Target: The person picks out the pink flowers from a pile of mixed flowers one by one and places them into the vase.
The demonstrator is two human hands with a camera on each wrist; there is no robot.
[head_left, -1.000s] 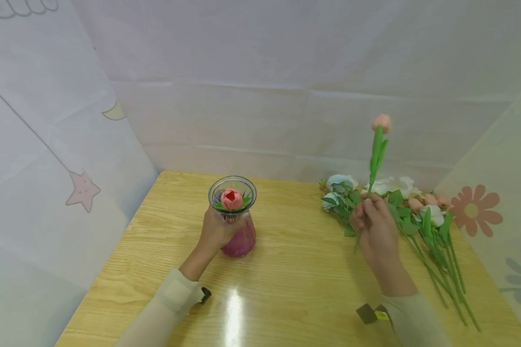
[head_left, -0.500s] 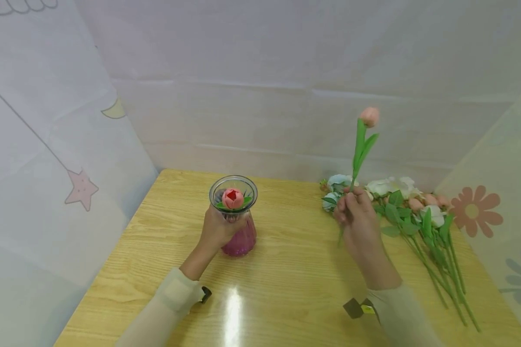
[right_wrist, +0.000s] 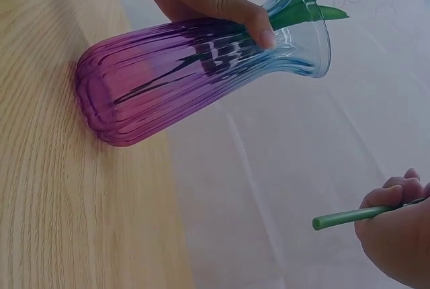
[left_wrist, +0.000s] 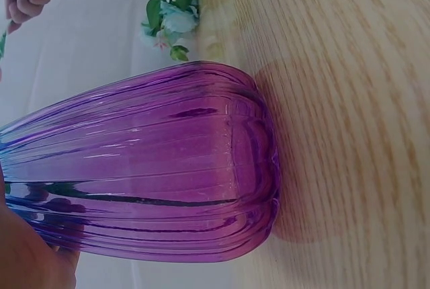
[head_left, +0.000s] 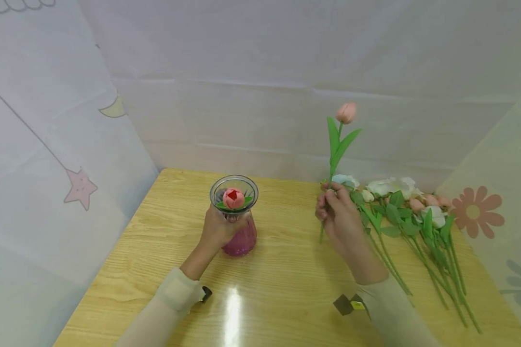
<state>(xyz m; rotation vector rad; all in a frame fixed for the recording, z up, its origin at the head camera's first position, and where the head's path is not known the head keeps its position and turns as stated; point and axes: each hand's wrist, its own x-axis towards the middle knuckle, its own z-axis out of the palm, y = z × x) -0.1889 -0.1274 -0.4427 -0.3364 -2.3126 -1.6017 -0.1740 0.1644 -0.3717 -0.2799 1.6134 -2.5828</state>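
I see the bench point(head_left: 286, 270) carrying everything: a ribbed purple glass vase point(head_left: 239, 226) standing left of centre, and a loose heap of artificial flowers point(head_left: 399, 207) lying along the right side, stems toward me. My left hand point(head_left: 217, 229) is wrapped round the vase's neck, fingers point(right_wrist: 259, 30) curled just under the flared rim, and one pink tulip bud point(head_left: 233, 198) already sits in the mouth. My right hand point(head_left: 340, 217) pinches a single pink tulip point(head_left: 346, 112) low on its stem, holding it upright above the bench, between the vase and the heap and well apart from the vase.

The biggest risk I judge is the vase: it is tall, narrow at the neck and standing on a glossy surface, so a sideways knock from the incoming stem or from my right hand could tip it if the left grip slackens. Next, the stem end point(right_wrist: 336, 218) pokes out below my fingers, and the mouth is partly filled by the seated bud's leaves; a poor aim could catch the rim or push that bud askew. Smallest worry: the thin stem could twist in a light pinch and swing the top-heavy head off line.
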